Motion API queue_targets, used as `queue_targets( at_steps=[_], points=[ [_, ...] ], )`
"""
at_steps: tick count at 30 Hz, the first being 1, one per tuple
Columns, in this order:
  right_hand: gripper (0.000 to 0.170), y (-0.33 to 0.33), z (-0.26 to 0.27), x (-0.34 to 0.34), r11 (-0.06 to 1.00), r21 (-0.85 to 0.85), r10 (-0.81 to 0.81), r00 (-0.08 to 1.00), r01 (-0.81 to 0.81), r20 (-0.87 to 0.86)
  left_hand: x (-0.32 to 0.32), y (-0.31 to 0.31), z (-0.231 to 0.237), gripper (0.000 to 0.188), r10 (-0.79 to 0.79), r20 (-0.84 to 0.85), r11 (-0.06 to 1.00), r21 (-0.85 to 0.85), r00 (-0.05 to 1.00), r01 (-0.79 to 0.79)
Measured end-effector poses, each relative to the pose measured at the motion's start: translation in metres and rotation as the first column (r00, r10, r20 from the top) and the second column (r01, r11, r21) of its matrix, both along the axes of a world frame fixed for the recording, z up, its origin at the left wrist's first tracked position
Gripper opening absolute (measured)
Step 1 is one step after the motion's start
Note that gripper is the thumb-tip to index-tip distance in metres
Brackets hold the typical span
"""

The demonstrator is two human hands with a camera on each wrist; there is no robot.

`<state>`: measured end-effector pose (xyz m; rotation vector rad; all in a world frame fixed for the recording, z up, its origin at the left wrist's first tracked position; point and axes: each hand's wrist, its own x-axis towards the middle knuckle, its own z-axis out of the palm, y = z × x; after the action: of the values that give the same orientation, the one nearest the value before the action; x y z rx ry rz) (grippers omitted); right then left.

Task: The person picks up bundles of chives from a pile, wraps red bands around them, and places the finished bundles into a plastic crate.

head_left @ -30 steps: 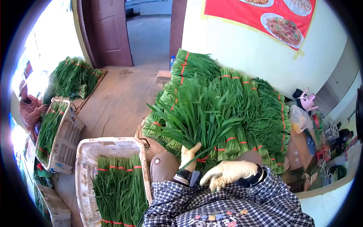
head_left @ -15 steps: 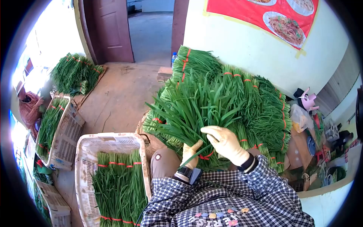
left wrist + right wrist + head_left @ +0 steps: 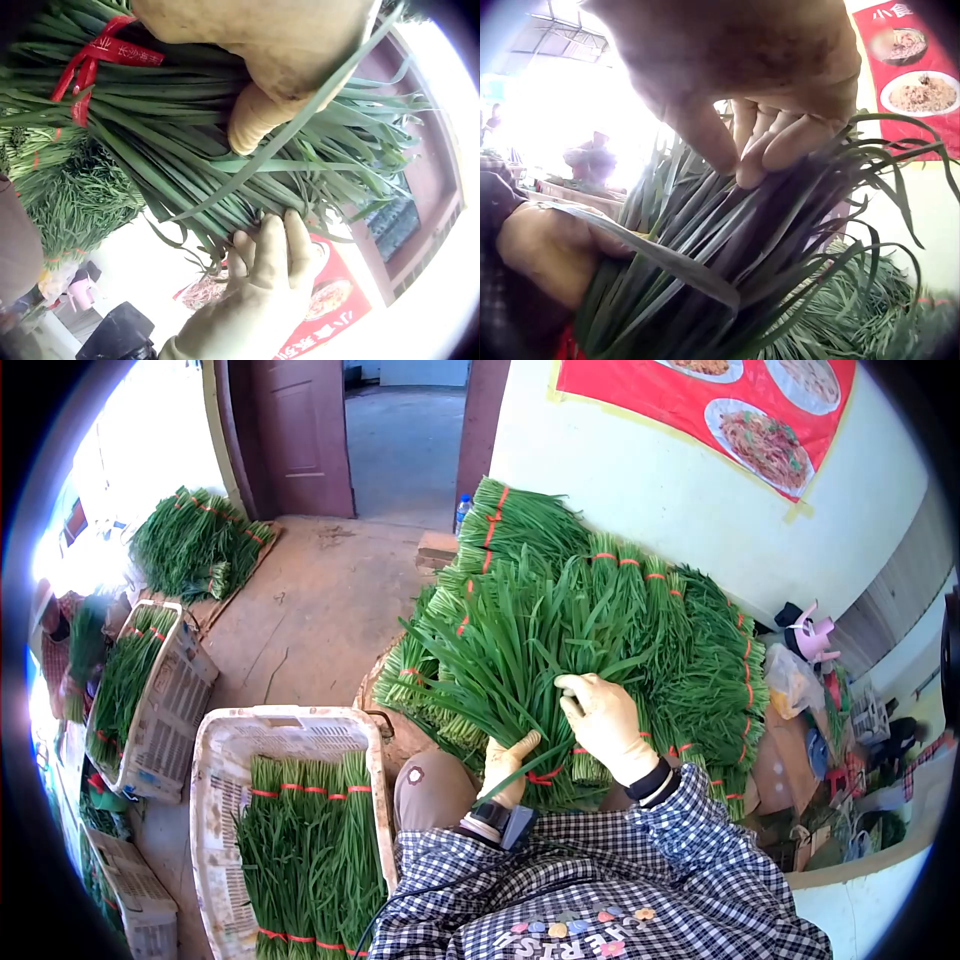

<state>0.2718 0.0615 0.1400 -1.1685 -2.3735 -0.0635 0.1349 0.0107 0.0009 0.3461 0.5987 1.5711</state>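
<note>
A big loose-topped bunch of Chinese chives (image 3: 505, 650) stands over the lap, leaves fanning away from the body. My gloved left hand (image 3: 508, 768) grips it low down, thumb across the leaves, close to a printed red tape (image 3: 101, 54) tied around the bunch. Higher up on its right side is my gloved right hand (image 3: 608, 728). In the right wrist view its thumb and fingertips (image 3: 751, 172) come together on a few leaves, pinching them. One long leaf (image 3: 300, 124) bends out across the left hand, apart from the others.
Tied chive bundles (image 3: 690, 660) are heaped ahead and to the right, against the wall. A white plastic crate (image 3: 290, 718) with several tied bundles stands at left. Farther left, a person (image 3: 55, 650) handles chives beside another crate (image 3: 165, 700). A pink stool (image 3: 815, 632) lies at right.
My right hand has risen from near the left wrist to the bunch's leaves and now pinches some. The left hand keeps its grip. At far left, the person now holds up a chive bundle.
</note>
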Motion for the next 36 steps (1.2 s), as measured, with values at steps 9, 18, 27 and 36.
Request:
queue_targets(
  at_steps=[9, 18, 27, 36],
  points=[
    [0.041, -0.007, 0.002, 0.006, 0.972, -0.085, -0.234, 0.865, 0.219, -0.443, -0.011, -0.006, 0.031, 0.033, -0.077, -0.048, 0.997, 0.014, 0.996, 0.078],
    [0.022, -0.022, 0.080, 0.008, 0.868, -0.455, -0.249, 0.622, -0.196, -0.743, -0.050, -0.023, 0.154, 0.028, -0.103, -0.237, 0.988, 0.085, 0.966, 0.126],
    [0.015, -0.088, 0.058, -0.004, 0.573, -0.466, -0.284, 0.370, -0.675, -0.885, -0.135, -0.070, 0.221, 0.035, -0.252, -0.611, 0.966, -0.116, 0.750, 0.230],
    [0.020, -0.111, -0.063, -0.012, 0.345, -0.676, -0.246, 0.632, -0.651, -0.735, -0.149, -0.129, 0.067, 0.068, -0.228, -0.758, 0.972, -0.210, 0.611, 0.102]
  ],
)
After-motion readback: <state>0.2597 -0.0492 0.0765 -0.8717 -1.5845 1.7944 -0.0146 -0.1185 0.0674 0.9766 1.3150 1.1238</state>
